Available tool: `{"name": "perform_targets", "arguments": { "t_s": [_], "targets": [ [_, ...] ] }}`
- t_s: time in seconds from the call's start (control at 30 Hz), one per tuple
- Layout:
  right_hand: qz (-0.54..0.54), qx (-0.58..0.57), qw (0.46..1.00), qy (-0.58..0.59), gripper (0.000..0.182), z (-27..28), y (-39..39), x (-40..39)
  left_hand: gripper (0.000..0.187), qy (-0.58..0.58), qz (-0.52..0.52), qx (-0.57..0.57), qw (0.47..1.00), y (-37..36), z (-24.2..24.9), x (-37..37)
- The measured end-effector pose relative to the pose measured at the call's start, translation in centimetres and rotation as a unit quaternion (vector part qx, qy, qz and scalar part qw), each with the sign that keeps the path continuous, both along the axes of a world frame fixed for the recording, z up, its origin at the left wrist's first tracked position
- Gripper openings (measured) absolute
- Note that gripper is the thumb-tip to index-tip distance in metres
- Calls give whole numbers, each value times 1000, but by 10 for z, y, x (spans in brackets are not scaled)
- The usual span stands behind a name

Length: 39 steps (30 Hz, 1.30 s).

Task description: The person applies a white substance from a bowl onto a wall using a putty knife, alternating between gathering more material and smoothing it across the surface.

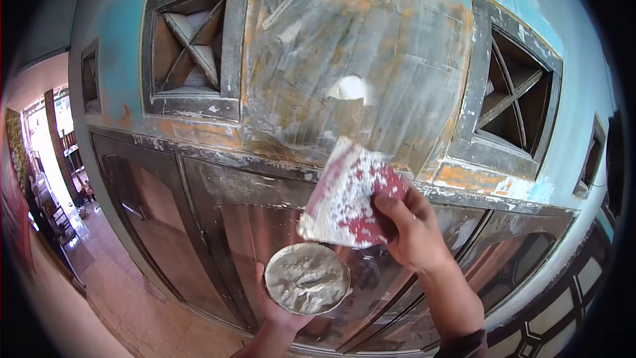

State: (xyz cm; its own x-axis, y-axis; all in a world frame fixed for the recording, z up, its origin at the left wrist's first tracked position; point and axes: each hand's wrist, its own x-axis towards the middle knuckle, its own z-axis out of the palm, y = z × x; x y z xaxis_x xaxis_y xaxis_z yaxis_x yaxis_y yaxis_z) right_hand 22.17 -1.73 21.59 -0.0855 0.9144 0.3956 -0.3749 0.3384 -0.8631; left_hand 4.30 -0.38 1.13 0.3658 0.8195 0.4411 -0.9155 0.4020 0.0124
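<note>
My left hand [286,317] is closed around a round bowl [267,286] from below, its fingers partly hidden behind the rim. Thick grey-beige putty [308,280] fills the bowl, its surface smeared and ridged. My right hand [414,229] pinches a flat red putty spreader [354,195] by its right edge, thumb on the near face. White, flaky residue covers much of that face. The spreader is held tilted just above the bowl, in front of the wall. A white patch [351,87] shows on the grey-smeared wall panel [411,59] above it.
Two square vents with crossed bars, a left vent [192,50] and a right vent [513,93], flank the panel. Dark wooden doors [149,205] with glossy panes stand below. Tiled floor [109,252] leads to a bright opening at the left.
</note>
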Motion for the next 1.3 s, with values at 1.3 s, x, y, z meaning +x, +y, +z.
{"name": "perform_targets", "arguments": {
  "t_s": [1.3],
  "targets": [
    [-516, 560, 534, -368, 12, 259, 90, -93, 92, 200, 73, -139, 967, 40, -23, -81]
  ]
}}
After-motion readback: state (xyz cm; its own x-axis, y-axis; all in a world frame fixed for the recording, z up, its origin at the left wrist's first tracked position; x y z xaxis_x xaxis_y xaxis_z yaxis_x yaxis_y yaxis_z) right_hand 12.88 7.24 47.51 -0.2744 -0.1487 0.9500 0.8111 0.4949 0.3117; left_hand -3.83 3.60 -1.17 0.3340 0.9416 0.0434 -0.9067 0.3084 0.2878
